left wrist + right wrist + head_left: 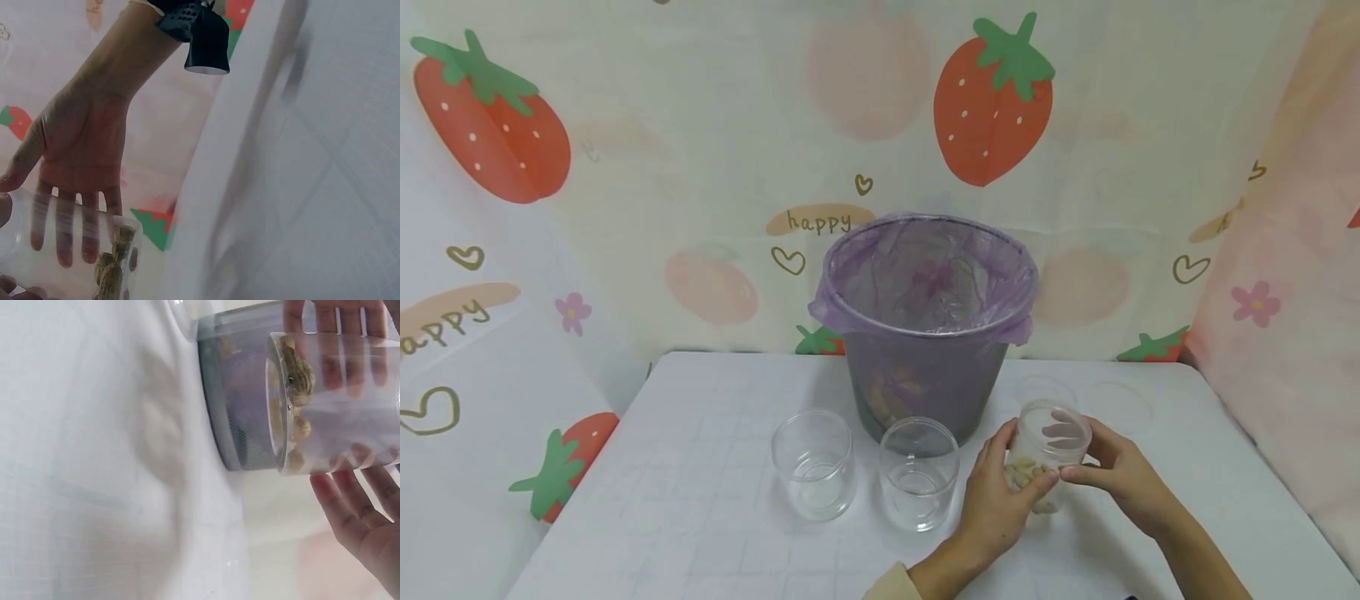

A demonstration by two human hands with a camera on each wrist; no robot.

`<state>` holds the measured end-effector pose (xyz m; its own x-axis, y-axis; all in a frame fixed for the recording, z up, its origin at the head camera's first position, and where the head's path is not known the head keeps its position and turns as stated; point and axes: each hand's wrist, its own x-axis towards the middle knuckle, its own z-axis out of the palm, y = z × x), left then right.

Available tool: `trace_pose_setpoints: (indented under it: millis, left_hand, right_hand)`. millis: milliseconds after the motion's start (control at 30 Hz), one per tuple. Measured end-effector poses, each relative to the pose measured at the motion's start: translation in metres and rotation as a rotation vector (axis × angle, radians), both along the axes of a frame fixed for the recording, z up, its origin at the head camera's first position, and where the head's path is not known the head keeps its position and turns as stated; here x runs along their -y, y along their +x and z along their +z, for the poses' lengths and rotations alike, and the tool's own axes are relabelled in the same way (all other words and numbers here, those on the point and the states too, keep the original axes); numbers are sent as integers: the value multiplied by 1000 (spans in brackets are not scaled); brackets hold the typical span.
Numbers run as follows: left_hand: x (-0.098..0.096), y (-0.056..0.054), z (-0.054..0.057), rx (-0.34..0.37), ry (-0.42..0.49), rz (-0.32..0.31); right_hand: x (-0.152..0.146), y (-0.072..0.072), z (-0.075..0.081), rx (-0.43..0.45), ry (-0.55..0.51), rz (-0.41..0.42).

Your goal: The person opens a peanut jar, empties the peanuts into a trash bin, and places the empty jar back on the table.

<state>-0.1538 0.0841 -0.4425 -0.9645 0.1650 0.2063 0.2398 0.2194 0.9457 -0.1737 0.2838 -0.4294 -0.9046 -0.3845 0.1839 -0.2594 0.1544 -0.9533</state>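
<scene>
Both hands grip one clear plastic jar (1054, 457) from opposite sides and hold it above the white table. Its wide mouth faces up, and several peanuts in their shells (299, 378) lie at the bottom. On the near left side, the left hand (1000, 504) has its fingers and thumb around the wall. The right hand (1123, 479) holds the other side, its fingers showing through the plastic; in the left wrist view those fingers (64, 234) lie long against the jar.
Two clear jars (814, 467) (919, 475) stand on the table (700, 500) left of the hands. Behind them is a dark mesh bin (928, 375) with a purple liner. Faint clear discs (1120, 406) lie right of the bin. Strawberry-print cloth hangs at the back and sides.
</scene>
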Motion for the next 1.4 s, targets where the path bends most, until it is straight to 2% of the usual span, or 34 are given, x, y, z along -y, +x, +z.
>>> trace_pose_setpoints:
  millis: [233,467,700,967,1200,1400]
  left_hand:
    - [3,3,10,-30,26,-11]
    - [11,7,25,-40,22,-19]
    - [19,9,37,-52,28,-16]
    - [33,11,48,-44,8,-31]
    - [45,11,57,-44,31,-55]
    - [57,10,66,-72,39,-58]
  right_hand:
    - [1,2,9,-60,-16,39]
    - [6,5,20,-90,-60,86]
    - [13,6,33,-146,-5,76]
    - [26,6,41,-186,-26,93]
    - [36,1,55,-243,58,81]
    - [48,-3,69,-328,123,59]
